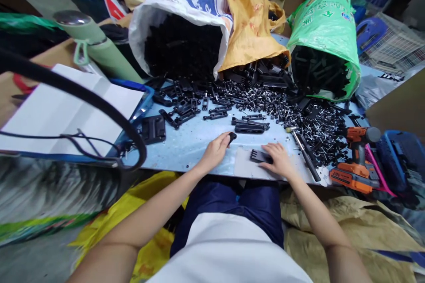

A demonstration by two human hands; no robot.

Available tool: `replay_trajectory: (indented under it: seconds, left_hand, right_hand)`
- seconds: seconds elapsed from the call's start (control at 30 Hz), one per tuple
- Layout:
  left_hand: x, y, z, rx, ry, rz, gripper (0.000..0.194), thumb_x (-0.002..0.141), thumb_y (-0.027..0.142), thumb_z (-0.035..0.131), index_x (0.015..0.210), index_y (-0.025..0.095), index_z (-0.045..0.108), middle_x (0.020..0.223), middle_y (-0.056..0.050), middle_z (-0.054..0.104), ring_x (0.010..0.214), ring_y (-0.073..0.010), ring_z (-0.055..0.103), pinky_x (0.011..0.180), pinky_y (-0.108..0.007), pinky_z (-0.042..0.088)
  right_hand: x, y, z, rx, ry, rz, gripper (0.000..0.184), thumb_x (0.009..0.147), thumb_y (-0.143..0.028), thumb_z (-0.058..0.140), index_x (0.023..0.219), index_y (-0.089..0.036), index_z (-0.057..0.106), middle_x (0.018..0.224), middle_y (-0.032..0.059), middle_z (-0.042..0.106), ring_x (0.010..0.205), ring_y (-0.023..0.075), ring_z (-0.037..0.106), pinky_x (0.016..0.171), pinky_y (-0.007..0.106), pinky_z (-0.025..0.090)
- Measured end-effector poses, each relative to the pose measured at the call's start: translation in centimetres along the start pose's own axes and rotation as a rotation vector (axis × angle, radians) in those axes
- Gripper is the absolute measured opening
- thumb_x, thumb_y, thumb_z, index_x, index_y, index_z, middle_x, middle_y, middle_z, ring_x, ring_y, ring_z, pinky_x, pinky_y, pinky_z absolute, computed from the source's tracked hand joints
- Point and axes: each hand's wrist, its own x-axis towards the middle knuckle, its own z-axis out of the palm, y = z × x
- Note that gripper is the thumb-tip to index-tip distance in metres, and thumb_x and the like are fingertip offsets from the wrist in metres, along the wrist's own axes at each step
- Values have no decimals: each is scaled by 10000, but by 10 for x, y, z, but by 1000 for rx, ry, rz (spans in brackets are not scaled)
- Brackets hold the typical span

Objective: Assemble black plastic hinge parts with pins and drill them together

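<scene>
My left hand (215, 152) is closed, fingertips pinching a small black plastic piece (233, 136) just above the table's front. To its right, my right hand (278, 159) lies low over a flat black toothed plastic part (259, 156), thumb on the near side and fingers on the far side. That part rests on a pale grey board (244, 166) at the table edge. Beyond both hands lies a long black plastic part (250, 127). A hammer (303, 152) lies right of the board, its head pointing away from me.
Behind are a white sack (139, 37), an orange sack (247, 31) and a green sack (323, 20), with black parts at their mouths. Loose pins (318, 128) cover the right side. An orange cordless drill (355, 170) stands right; a black cable (99, 106) arches at left.
</scene>
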Motion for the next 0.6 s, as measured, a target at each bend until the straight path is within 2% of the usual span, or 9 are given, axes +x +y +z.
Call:
replay_trajectory:
  seconds: [0.07,0.1,0.17,0.2,0.3,0.37,0.47,0.6]
  left_hand:
    - [-7,4,15,-59,-21,48,355,853,358,404,1094,169,585,763,-25,620,687,-142,586,661,-268,489]
    - [-11,7,21,-80,-30,71,349,842,346,433,1096,168,591,804,-35,623,711,-143,589,672,-269,491]
    - [-17,12,32,-110,-33,97,345,835,318,455,1106,160,597,842,-47,619,738,-145,594,688,-272,494]
    - [-20,14,35,-114,-25,105,347,836,305,460,1118,154,595,844,-50,616,748,-146,595,697,-274,494]
    - [-25,19,37,-64,35,136,341,834,275,478,1124,145,601,795,-45,603,753,-148,589,718,-277,493]
    - [-28,22,34,1,61,165,325,828,265,492,1107,154,616,772,-38,595,746,-146,583,714,-271,492]
    - [-31,27,28,72,74,206,317,833,268,490,1110,183,617,798,-33,593,727,-132,577,686,-247,489]
    - [-33,31,29,110,119,258,321,858,280,455,1123,186,609,804,-35,584,720,-128,573,667,-237,487]
  right_hand:
    - [11,-14,13,30,16,-46,369,812,-417,540,1109,-203,585,1045,106,605,1050,245,534,1013,501,317]
    - [18,-22,21,117,48,-33,366,844,-413,488,1135,-208,573,1028,97,604,989,222,565,975,469,377]
    - [29,-35,34,382,118,43,411,886,-426,392,1220,-219,512,976,72,602,795,163,611,794,365,509]
    - [32,-40,38,526,135,82,440,897,-436,357,1267,-225,467,937,56,604,696,136,610,688,315,534]
    - [36,-50,40,794,103,111,489,897,-468,339,1316,-226,414,809,12,603,522,89,556,516,233,518]
    - [36,-51,32,782,76,56,496,869,-488,400,1286,-225,460,846,16,605,520,76,542,510,221,515]
    - [35,-48,15,639,29,-72,476,840,-485,468,1248,-242,507,957,33,593,539,65,532,550,229,521]
    - [36,-46,2,442,59,-203,449,864,-461,446,1257,-249,502,963,48,603,679,114,581,699,287,528]
